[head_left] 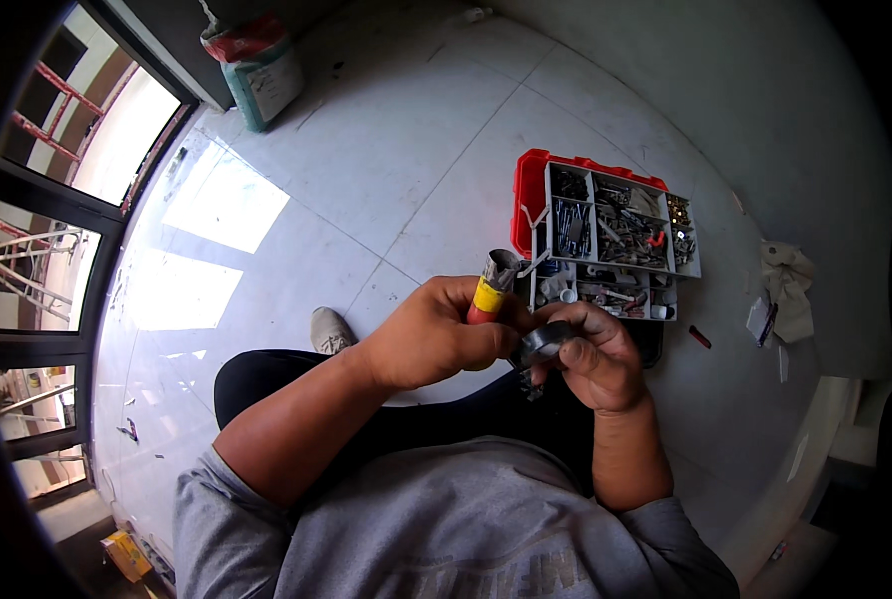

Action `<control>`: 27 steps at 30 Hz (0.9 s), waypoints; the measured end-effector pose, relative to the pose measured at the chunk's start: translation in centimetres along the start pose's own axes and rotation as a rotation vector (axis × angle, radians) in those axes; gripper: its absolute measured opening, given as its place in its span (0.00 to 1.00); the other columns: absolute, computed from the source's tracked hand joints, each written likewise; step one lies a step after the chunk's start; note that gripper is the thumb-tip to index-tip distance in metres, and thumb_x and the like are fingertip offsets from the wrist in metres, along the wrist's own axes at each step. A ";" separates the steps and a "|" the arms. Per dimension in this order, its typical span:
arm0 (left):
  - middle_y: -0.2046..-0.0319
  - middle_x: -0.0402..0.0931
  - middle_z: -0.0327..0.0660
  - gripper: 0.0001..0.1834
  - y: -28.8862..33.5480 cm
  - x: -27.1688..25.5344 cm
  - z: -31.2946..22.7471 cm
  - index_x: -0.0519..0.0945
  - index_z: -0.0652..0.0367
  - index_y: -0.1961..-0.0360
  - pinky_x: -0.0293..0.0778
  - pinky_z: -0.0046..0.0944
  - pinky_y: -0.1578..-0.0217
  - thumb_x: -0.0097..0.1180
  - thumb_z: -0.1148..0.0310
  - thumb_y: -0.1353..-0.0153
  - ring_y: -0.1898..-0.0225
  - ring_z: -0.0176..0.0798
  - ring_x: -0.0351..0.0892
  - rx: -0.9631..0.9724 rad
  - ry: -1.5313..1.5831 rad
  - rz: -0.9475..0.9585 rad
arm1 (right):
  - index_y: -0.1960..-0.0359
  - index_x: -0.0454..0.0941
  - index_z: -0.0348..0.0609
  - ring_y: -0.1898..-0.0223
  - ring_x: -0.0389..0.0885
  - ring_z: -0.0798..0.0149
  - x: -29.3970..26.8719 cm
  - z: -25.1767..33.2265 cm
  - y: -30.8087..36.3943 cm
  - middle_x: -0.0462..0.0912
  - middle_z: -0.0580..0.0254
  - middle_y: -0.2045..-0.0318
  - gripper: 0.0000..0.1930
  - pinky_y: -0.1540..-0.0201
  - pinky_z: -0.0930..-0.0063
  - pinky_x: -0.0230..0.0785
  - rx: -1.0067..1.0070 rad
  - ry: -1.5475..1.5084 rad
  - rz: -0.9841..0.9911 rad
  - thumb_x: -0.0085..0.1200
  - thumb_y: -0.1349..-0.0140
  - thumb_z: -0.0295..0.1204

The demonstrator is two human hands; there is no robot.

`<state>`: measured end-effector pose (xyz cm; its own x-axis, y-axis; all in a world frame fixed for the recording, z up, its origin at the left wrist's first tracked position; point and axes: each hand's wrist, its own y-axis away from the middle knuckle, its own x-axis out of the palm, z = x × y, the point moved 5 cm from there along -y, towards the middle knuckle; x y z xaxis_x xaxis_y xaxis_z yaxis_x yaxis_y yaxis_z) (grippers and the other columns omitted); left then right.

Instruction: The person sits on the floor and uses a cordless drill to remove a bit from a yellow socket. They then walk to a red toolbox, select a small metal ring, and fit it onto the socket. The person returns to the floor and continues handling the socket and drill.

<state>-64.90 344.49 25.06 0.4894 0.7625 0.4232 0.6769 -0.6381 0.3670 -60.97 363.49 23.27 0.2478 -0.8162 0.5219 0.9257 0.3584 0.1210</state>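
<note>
The left hand (428,334) angles inward, fingers closed round a tube (489,293). The right hand (605,364), forearm upright, pinches a roll (546,342).

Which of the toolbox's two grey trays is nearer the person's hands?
The near tray, lower in the picture, just beyond the right hand with its dark roll. The far tray is higher, by the red edge.

My shirt (406,519) is grey and short-sleeved, with large, dull block lettering (536,577) on its near part. My left hand (431,337), right hand (605,364) and forearms (301,434) are bare. My trousers (266,381) are black; the shoe (330,329), farther left, is pale grey.
</note>
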 end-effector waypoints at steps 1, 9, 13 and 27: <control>0.68 0.80 0.36 0.12 0.0 0.0 0.1 0.83 0.63 0.53 0.71 0.29 0.68 0.63 0.76 0.39 0.71 0.26 0.73 0.005 0.005 0.023 | 0.52 0.78 0.34 0.62 0.84 0.64 0.0 0.1 -0.1 0.85 0.52 0.60 0.17 0.61 0.72 0.80 0.010 0.011 -0.011 0.63 0.32 0.36; 0.70 0.79 0.34 0.08 0.0 -0.3 0.3 0.83 0.63 0.57 0.71 0.27 0.68 0.63 0.75 0.37 0.72 0.25 0.72 0.008 -0.053 -0.015 | 0.53 0.78 0.33 0.66 0.84 0.65 0.0 0.0 -0.2 0.86 0.52 0.63 0.19 0.64 0.72 0.79 0.010 0.061 -0.037 0.64 0.33 0.38; 0.70 0.78 0.33 0.07 0.0 -0.3 0.3 0.83 0.62 0.58 0.72 0.28 0.68 0.64 0.74 0.36 0.71 0.25 0.73 -0.002 -0.147 -0.040 | 0.53 0.78 0.32 0.65 0.86 0.63 -0.4 -0.2 0.1 0.86 0.50 0.62 0.19 0.65 0.72 0.80 0.059 0.062 -0.054 0.64 0.34 0.38; 0.72 0.78 0.33 0.05 0.4 0.0 -0.2 0.83 0.64 0.64 0.74 0.32 0.63 0.61 0.74 0.39 0.69 0.28 0.76 -0.130 -0.403 0.027 | 0.74 0.74 0.38 0.67 0.82 0.68 0.0 0.6 -0.1 0.84 0.49 0.54 0.11 0.63 0.77 0.73 -0.039 0.452 0.064 0.64 0.42 0.30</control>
<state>-64.69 344.23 25.38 0.6994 0.7096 0.0854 0.5987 -0.6469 0.4723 -61.24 363.76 23.75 0.3969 -0.9118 0.1051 0.9123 0.4045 0.0640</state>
